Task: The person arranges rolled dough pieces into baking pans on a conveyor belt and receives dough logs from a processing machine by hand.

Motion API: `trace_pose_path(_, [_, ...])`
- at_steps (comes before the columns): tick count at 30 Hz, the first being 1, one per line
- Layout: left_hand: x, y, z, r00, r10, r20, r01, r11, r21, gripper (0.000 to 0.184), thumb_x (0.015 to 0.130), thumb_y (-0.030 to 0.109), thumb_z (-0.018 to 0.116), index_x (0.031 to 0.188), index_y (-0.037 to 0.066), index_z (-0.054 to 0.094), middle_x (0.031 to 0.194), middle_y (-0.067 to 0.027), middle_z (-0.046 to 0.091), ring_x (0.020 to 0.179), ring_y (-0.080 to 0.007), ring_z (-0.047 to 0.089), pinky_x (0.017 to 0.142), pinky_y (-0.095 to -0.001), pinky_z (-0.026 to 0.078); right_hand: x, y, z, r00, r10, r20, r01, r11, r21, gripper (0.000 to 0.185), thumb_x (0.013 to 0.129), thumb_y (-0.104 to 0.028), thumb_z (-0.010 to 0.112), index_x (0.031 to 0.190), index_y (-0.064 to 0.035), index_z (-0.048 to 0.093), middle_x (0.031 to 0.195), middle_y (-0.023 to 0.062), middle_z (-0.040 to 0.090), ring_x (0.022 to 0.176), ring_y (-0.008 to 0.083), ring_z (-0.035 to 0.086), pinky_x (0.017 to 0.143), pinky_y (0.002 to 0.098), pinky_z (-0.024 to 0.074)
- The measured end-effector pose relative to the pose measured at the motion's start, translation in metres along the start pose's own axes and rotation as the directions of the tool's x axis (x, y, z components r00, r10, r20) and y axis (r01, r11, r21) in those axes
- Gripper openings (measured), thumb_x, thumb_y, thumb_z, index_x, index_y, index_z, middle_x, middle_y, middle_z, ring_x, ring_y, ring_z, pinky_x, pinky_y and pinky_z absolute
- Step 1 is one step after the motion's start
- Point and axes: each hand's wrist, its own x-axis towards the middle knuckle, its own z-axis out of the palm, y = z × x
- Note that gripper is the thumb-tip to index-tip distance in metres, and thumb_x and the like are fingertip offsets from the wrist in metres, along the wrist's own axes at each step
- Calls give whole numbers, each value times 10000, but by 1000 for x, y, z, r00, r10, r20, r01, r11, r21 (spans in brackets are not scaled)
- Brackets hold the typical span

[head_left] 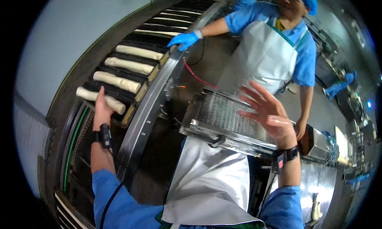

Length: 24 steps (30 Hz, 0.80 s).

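Apparently placing or straightening the nearest white roll [113,104] beside the metal rail [153,104], with left hand [102,110] across it, grip unclear, and right hand [271,116] spread, empty; next calling for straight seating.

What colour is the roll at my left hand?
Creamy white; the roll at your left hand shows best in the head view.

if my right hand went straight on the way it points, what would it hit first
Your bare right hand would probably meet the smooth white apron beyond the silver metal mesh belt first, though depth is unclear.
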Motion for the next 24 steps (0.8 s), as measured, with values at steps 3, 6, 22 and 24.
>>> trace_pose_path(3, [51, -6, -78, 770, 419, 481, -637, 483, 601, 642, 905, 391, 633, 1456, 206, 358, 1528, -182, 274, 1378, -345, 325, 1084, -549, 303, -83, -11, -74, 951, 8, -308, -70, 979, -191, 1299, 447, -361, 931, 1514, -107, 235, 1545, 184, 241, 1427, 372, 223, 1091, 630, 269])
trace_pose_path(6, [-44, 67, 4, 897, 193, 399, -412, 691, 593, 873, 811, 458, 708, 1518, 337, 211, 1583, -199, 97, 1457, -359, 138, 1125, -574, 240, -188, -28, -156, 894, 76, -441, -303, 828, -472, 1415, 376, -400, 968, 1529, -142, 190, 1541, 172, 249, 1419, 377, 230, 1075, 665, 270])
trace_pose_path(22, [-57, 32, -24, 839, 172, 517, -541, 369, 755, 1021, 776, 240, 753, 1549, 286, 88, 1607, -92, 92, 1459, -268, 143, 1169, -430, 177, -298, 5, -165, 746, 193, -637, -456, 846, -278, 1480, 320, -343, 990, 1532, -312, 141, 1563, 173, 164, 1413, 443, 168, 991, 771, 257])
trace_pose_path(24, [-55, 37, -31, 819, 240, 521, -570, 442, 693, 946, 832, 264, 712, 1548, 298, 96, 1604, -99, 109, 1464, -273, 127, 1175, -430, 112, -304, 15, -177, 770, 184, -611, -433, 854, -288, 1486, 322, -318, 994, 1532, -321, 130, 1559, 170, 178, 1408, 423, 197, 970, 710, 350])
